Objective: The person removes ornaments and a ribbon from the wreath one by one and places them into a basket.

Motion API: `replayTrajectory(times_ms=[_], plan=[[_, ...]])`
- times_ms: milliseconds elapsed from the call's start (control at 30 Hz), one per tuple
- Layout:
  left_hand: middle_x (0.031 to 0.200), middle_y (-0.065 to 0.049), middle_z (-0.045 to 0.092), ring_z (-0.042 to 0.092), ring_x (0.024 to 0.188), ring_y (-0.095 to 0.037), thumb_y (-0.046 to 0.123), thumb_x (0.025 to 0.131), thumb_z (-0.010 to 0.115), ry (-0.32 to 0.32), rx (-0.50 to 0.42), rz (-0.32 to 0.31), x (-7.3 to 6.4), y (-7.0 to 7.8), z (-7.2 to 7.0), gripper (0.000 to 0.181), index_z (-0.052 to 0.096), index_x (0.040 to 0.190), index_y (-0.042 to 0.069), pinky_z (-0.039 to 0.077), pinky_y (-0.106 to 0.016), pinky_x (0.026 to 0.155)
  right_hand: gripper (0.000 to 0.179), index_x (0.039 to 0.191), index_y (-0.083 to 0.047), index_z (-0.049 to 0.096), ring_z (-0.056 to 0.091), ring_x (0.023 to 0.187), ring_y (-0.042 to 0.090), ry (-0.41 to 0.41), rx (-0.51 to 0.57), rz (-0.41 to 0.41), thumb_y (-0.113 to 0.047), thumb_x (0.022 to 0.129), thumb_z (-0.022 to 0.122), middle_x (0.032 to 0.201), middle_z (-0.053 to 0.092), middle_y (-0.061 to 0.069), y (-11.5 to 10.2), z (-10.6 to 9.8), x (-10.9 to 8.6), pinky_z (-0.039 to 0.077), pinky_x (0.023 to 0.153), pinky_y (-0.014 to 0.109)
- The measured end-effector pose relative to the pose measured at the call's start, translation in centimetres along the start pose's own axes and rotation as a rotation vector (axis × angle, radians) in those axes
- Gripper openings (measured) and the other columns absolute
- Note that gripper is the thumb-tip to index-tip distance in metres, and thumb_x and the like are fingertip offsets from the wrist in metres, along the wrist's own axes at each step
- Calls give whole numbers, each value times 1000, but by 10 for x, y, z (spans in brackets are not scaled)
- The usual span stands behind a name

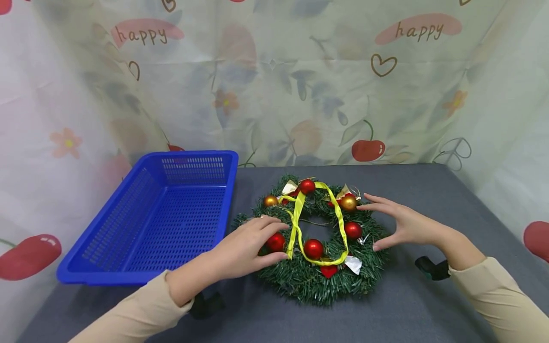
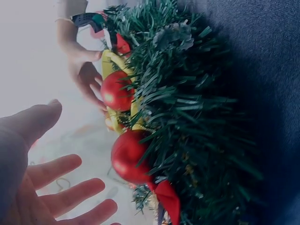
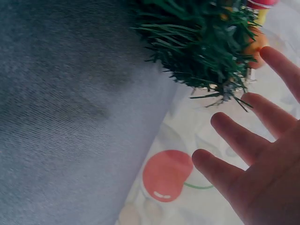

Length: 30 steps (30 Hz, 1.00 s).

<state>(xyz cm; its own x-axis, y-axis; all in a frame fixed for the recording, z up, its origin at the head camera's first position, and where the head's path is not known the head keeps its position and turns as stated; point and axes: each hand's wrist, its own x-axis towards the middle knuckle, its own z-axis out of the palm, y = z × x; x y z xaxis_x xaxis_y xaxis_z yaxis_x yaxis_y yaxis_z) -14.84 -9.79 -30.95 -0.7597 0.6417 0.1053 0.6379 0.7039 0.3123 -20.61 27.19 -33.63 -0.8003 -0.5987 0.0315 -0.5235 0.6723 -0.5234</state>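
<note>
A green Christmas wreath (image 1: 317,286) lies on the grey table, dressed with red balls (image 1: 313,248), gold balls (image 1: 348,203) and small red and white bows. Loops of yellow ribbon (image 1: 340,224) lie across its top and over the centre hole. My left hand (image 1: 244,247) hovers over the wreath's left side near a red ball, fingers spread; in the left wrist view a gap shows between that hand (image 2: 56,183) and the red ball (image 2: 131,157). On the right edge, my right hand (image 1: 411,226) has its fingers extended beside the gold ball and holds nothing.
A blue plastic basket (image 1: 231,190) with perforated walls stands left of the wreath, close to my left forearm. Grey cloth covers the table (image 1: 411,305). A patterned curtain (image 1: 274,95) hangs behind and along both sides.
</note>
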Motion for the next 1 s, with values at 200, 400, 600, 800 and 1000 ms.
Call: replayTrajectory(times_ms=[200, 400, 600, 800, 1000], plan=[[131, -5, 54, 52, 121, -23, 41, 89, 61, 3, 13, 18, 2, -1, 7, 52, 51, 132, 14, 43, -44, 102, 83, 140, -17, 43, 24, 135, 50, -23, 19, -15, -42, 69, 79, 154, 18, 22, 7, 7, 1, 33, 95, 68], [128, -4, 56, 54, 119, -21, 39, 88, 62, 13, 24, 22, 4, -2, 14, 50, 53, 131, 14, 43, -45, 101, 82, 139, -16, 45, 24, 135, 50, -28, 24, -16, -43, 69, 79, 154, 18, 21, 9, 10, 0, 34, 95, 68], [121, -7, 58, 59, 106, -22, 26, 88, 65, 19, 15, 20, 4, -4, 19, 44, 54, 128, 11, 50, -38, 88, 79, 137, -19, 47, 25, 135, 49, -35, 18, -17, -45, 70, 78, 155, 18, 20, 8, 11, 1, 34, 95, 67], [119, -8, 60, 60, 105, -23, 16, 87, 66, 14, 2, 2, 7, -4, 21, 40, 56, 125, 9, 51, -38, 88, 78, 136, -18, 48, 24, 136, 49, -38, 18, -18, -45, 70, 78, 155, 18, 19, 9, 10, 1, 35, 96, 66], [112, -10, 63, 62, 101, -24, 8, 85, 67, 34, -16, -4, 8, -3, 21, 38, 58, 121, 5, 52, -38, 84, 77, 136, -17, 49, 25, 135, 49, -37, 24, -17, -45, 69, 78, 154, 18, 21, 8, 10, 0, 35, 96, 66]])
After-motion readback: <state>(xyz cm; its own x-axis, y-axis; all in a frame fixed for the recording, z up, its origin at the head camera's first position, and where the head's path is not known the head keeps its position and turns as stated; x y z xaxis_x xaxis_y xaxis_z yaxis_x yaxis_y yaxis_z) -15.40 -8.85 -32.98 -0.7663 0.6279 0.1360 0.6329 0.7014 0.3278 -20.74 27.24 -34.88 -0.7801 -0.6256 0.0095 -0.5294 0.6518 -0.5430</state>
